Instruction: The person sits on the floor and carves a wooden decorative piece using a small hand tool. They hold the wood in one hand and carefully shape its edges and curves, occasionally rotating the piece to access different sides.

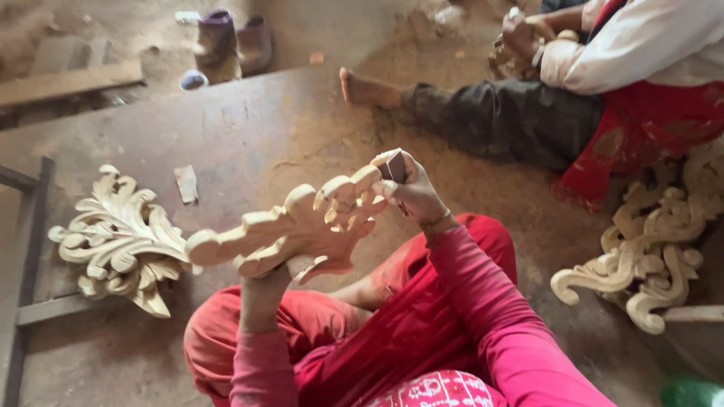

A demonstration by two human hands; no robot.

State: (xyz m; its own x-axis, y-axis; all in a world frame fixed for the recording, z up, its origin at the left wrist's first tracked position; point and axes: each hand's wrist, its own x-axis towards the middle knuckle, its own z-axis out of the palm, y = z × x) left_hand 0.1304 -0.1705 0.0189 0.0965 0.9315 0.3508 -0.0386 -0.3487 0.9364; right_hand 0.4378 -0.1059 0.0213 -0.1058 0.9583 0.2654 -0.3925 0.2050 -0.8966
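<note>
I sit cross-legged in pink sleeves and red trousers. My left hand (pixel 265 290) grips a pale carved wooden ornament (pixel 290 226) from below and holds it up over my lap. My right hand (pixel 411 188) presses a small folded piece of brown sandpaper (pixel 393 166) against the ornament's upper right tip. The left hand's fingers are partly hidden behind the carving.
A finished leaf-shaped carving (pixel 121 237) lies on the dusty floor at left beside a dark metal frame (pixel 30 249). More scroll carvings (pixel 648 249) are stacked at right. Another seated person (pixel 603 68) works at top right, bare foot stretched out. Shoes (pixel 234 41) and a plank (pixel 68 83) lie beyond.
</note>
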